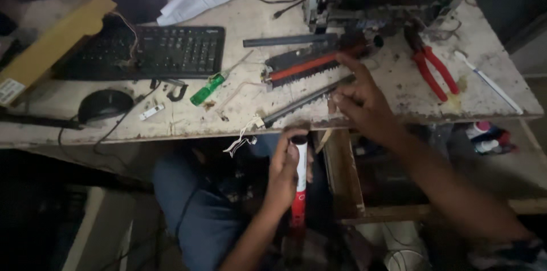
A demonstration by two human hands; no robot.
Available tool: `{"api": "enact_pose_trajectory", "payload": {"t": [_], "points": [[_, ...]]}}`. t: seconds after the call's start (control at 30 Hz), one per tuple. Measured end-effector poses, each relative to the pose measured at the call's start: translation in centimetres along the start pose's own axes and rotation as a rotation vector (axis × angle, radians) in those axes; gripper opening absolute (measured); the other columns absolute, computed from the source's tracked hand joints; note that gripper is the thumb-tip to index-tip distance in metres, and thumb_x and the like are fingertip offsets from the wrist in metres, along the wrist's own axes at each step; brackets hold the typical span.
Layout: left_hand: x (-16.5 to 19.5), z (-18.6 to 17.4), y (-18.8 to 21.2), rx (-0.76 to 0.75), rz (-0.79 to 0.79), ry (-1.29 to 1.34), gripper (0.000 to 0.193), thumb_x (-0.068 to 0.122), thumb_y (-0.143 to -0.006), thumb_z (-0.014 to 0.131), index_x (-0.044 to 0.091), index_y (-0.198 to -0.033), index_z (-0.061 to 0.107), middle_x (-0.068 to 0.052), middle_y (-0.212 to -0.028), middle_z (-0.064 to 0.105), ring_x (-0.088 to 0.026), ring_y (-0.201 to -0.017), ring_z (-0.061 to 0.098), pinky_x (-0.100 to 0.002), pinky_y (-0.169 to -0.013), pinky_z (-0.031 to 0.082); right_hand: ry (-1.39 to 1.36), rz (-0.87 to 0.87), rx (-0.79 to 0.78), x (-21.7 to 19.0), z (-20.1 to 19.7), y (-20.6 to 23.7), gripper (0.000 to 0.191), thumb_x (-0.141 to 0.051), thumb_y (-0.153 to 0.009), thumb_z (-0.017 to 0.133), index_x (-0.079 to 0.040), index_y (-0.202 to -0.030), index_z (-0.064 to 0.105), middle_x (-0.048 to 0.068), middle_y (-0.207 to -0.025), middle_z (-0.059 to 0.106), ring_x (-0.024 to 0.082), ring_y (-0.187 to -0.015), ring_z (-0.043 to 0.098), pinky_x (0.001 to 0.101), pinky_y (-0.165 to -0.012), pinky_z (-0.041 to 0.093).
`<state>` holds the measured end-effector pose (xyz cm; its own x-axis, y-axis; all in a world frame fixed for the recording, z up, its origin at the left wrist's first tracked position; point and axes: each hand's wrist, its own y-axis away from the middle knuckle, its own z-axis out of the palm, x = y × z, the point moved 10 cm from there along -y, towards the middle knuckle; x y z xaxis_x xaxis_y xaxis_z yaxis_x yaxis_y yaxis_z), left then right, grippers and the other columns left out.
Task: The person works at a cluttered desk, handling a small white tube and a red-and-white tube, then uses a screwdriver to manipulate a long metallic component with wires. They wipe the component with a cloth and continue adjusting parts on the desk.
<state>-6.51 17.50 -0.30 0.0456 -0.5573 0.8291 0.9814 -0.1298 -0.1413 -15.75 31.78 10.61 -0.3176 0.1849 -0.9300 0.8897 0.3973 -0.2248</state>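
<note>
While the left hand grips a white-and-red tube upright below the counter edge, the right hand pinches a dark metal rod lying on the counter.

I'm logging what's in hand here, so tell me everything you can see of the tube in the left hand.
The tube is a slim cylinder, white above and red below, with a dark cap on top. It looks like plastic. It stands about upright below the table edge, over the lap, gripped around its upper half by the left hand.
</note>
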Motion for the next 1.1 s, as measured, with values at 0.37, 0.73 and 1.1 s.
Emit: {"api": "enact_pose_trajectory", "payload": {"t": [0.37, 0.73, 1.1], "points": [[4.5, -2.7, 0.9, 0.221, 0.191, -0.354, 0.031, 0.007, -0.097, 0.07, 0.005, -0.125, 0.059, 0.001, -0.069, 0.056, -0.006, -0.053, 0.053, -0.022, -0.047, 0.044, 0.334, 0.221, -0.318, 0.8, -0.2, 0.8, 0.087, -0.035, -0.085, 0.073, -0.024, -0.163, 0.035, 0.004, -0.061, 0.058, 0.014, -0.057, 0.051, 0.0324, -0.055, 0.043], [4.4, -3.0, 0.9, 0.224, 0.199, -0.206, 0.018, 0.001, -0.095, 0.07, 0.001, -0.108, 0.058, 0.0, -0.067, 0.057, -0.006, -0.049, 0.053, -0.024, -0.044, 0.046, 1.019, 0.111, 0.191, 0.3, -13.8, 0.0, 0.06, -0.03, -0.092, 0.078, -0.024, -0.149, 0.06, 0.01, -0.086, 0.073, 0.022, -0.07, 0.07, 0.0376, -0.067, 0.058], [5.8, -4.1, 1.9, 0.261, 0.274, -0.216, 0.015, 0.001, -0.098, 0.07, 0.004, -0.101, 0.056, 0.0, -0.067, 0.058, -0.007, -0.051, 0.055, -0.023, -0.047, 0.045, 0.945, -0.009, 0.009, -0.1, -4.9, -0.4, 0.068, -0.03, -0.086, 0.076, -0.024, -0.151, 0.054, 0.008, -0.064, 0.066, 0.02, -0.053, 0.062, 0.0363, -0.056, 0.052]]}}
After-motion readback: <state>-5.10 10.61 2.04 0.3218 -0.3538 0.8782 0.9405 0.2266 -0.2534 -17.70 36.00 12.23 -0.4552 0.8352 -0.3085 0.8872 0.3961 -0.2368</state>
